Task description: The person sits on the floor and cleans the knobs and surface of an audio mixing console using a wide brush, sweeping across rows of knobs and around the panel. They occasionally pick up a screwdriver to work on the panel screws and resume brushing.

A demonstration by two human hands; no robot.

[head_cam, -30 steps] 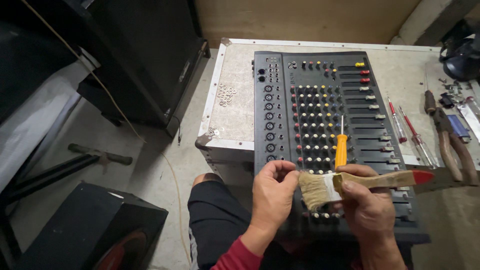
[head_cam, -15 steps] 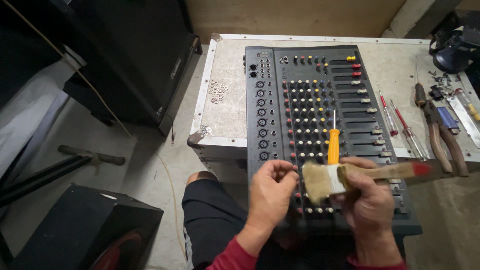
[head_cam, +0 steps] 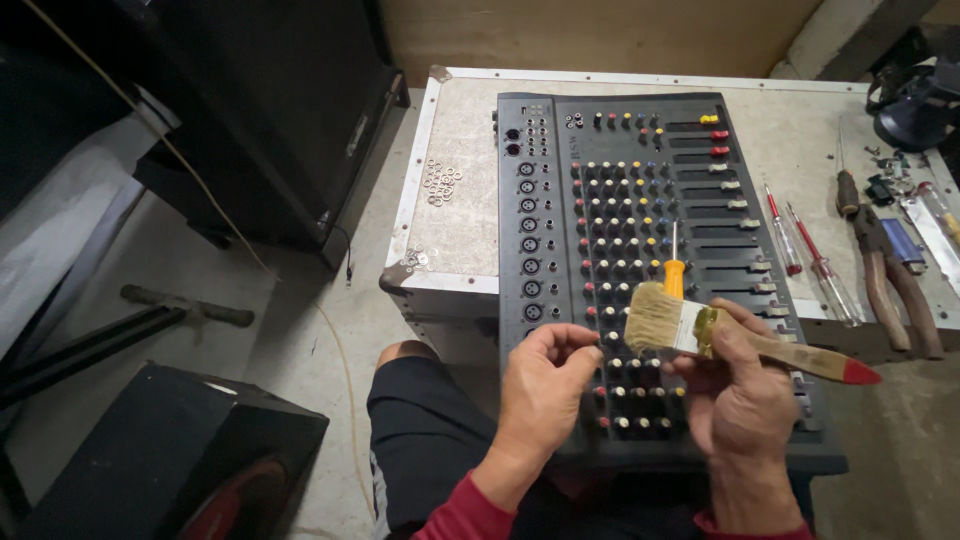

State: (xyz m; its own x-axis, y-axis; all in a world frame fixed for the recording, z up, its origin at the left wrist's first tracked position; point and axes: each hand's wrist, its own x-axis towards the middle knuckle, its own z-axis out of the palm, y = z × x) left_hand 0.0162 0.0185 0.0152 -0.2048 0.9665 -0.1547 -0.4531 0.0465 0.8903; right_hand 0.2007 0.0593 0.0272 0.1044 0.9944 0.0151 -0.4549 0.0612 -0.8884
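A dark audio mixer [head_cam: 560, 200] with rows of knobs and sliders lies on a case, its near end over my lap. My right hand [head_cam: 735, 400] grips a paintbrush [head_cam: 690, 328] with pale bristles and a wooden, red-tipped handle, and also an orange-handled screwdriver [head_cam: 675, 272] pointing away. My left hand [head_cam: 545, 385] hovers over the mixer's lower knobs, fingers pinched together near the bristles; whether it holds something small, I cannot tell.
Several small nuts and washers [head_cam: 441, 183] lie on the grey case top [head_cam: 460, 230]. Two red screwdrivers [head_cam: 800, 250], pliers [head_cam: 885, 275] and other tools lie to the right. Black speaker cabinets [head_cam: 270, 110] stand left, another speaker [head_cam: 170, 460] lower left.
The view has shifted slightly. My right hand with the brush stays over the mixer's near end; my left hand stays pinched beside the bristles.
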